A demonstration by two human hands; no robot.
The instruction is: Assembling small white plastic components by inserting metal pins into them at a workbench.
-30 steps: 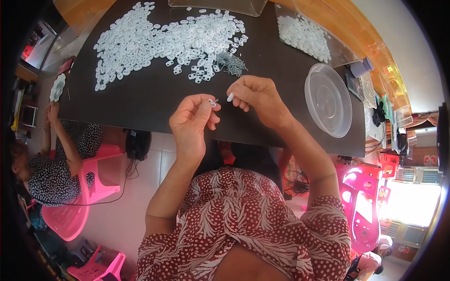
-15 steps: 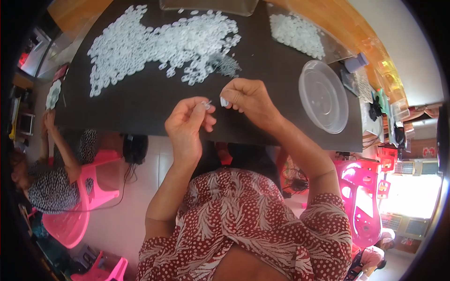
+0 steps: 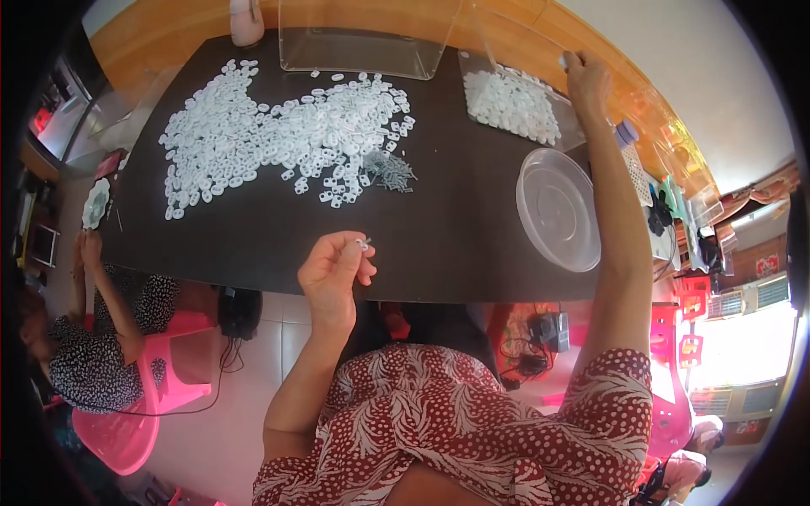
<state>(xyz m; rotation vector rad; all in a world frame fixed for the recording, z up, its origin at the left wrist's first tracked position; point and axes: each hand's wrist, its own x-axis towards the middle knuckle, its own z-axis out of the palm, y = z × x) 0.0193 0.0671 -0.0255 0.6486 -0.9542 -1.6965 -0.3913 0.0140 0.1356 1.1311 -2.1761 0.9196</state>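
My left hand [image 3: 331, 274] is closed in a pinch above the table's near edge, gripping a small white plastic piece [image 3: 363, 245]. Far to the right, my right hand [image 3: 589, 88] reaches out at the side of a clear box [image 3: 572, 133]. Its fingertips hold another small white plastic piece [image 3: 563, 62]. White pieces [image 3: 510, 105] fill the bottom of that box. Across the table spreads a large heap of white oval plastic pieces with holes [image 3: 219, 135]. Against the heap's right end lies a small pile of grey screws [image 3: 391, 171].
A round translucent lid or shallow tub [image 3: 557, 211] lies below my right forearm. At the back stands a big clear bin [image 3: 363, 57], with a pinkish bottle [image 3: 246, 24] to its left. On the left, another person [image 3: 97, 363] sits on a pink chair [image 3: 181, 392].
My right hand has gone from beside my left hand out to the far right, carrying a white piece to the clear box. My left hand keeps its pinch. The view has tilted up.
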